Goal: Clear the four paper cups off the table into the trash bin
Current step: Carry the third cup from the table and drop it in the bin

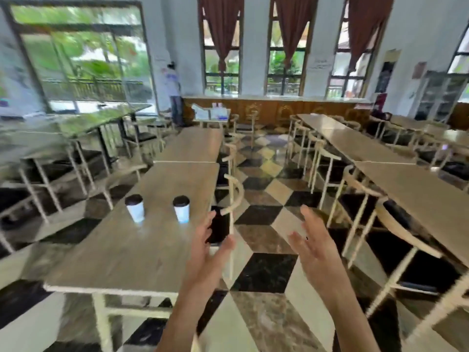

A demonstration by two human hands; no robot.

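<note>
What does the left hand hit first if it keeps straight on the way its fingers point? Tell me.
Probably the chair at the table's right edge: the open left hand points up and away toward its curved back. The two cups stand further left, off that line. Depth is hard to judge from this one view.

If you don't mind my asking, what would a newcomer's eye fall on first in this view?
Most likely the two open hands raised in the foreground, the left hand over the table's right edge and the right hand over the checkered floor. Next come two white paper cups with dark lids, the left cup and the right cup, standing apart on the long wooden table.
</note>
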